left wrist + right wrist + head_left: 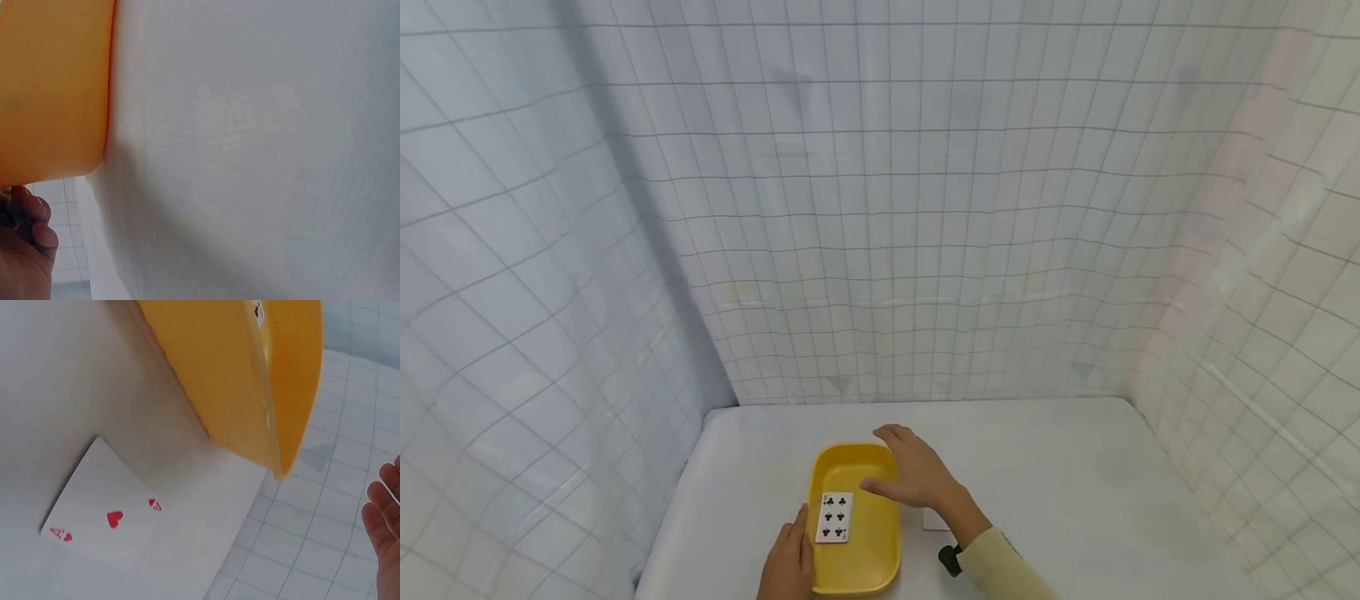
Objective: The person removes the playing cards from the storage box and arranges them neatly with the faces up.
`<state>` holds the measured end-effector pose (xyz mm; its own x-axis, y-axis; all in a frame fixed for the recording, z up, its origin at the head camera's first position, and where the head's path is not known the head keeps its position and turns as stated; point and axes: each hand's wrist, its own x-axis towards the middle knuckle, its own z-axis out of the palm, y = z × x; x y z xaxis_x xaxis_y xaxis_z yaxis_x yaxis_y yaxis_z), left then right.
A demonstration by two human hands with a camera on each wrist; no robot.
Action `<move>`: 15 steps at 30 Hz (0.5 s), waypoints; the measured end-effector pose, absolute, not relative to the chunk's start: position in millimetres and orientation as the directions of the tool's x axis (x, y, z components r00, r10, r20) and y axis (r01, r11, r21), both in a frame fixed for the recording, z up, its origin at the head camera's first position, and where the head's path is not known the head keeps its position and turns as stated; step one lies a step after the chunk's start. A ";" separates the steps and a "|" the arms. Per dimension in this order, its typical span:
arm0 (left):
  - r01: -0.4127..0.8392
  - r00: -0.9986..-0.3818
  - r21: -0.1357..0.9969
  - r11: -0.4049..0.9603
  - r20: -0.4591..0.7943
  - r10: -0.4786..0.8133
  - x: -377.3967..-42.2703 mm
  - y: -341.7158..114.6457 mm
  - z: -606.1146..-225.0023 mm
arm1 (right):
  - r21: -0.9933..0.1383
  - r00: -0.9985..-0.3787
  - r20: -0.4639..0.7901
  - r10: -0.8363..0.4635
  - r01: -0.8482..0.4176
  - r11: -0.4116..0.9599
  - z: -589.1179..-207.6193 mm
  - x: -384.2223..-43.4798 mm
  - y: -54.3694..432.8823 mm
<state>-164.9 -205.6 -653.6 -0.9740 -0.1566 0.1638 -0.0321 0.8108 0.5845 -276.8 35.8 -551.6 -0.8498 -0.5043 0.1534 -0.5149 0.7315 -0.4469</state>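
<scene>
A yellow tray [876,533] lies on the white table, longer from front to back than across. Inside it, toward the left, a six of clubs [834,517] rests face up. My left hand [788,560] holds the tray's left rim, fingers bent against it in the left wrist view. Over the tray's right rim hovers my right hand [913,471], thumb and fingers spread apart, nothing between them. An ace of hearts [103,506] lies face up right of the tray; in the head view, my right wrist partly hides this white card [934,520].
The white-covered table [1060,492] stretches away on both sides of the tray. White sheeting with a grey grid [925,250] hangs behind the table and along both sides. A dark band [950,560] circles my right wrist.
</scene>
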 end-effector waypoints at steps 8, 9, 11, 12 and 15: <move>-0.004 -0.972 0.607 0.795 0.185 -0.146 -163.3 -204.5 -654.2 | -0.415 -0.817 0.057 -0.574 -0.542 0.730 -569.9 -278.6 -3.2; 0.009 -0.970 0.602 0.798 0.200 -0.140 -163.4 -204.7 -653.9 | -0.411 -0.816 0.034 -0.578 -0.538 0.736 -573.4 -279.1 -6.5; 0.022 -0.968 0.599 0.801 0.213 -0.133 -163.4 -205.0 -653.7 | -0.392 -0.808 -0.006 -0.589 -0.540 0.745 -580.4 -280.4 -12.5; 0.024 -0.968 0.599 0.800 0.215 -0.132 -163.4 -205.4 -653.9 | -0.379 -0.803 -0.023 -0.596 -0.545 0.748 -584.8 -281.4 -15.2; 0.021 -0.968 0.610 0.792 0.210 -0.136 -162.6 -206.3 -654.0 | -0.337 -0.784 -0.062 -0.618 -0.566 0.752 -598.7 -283.3 -22.5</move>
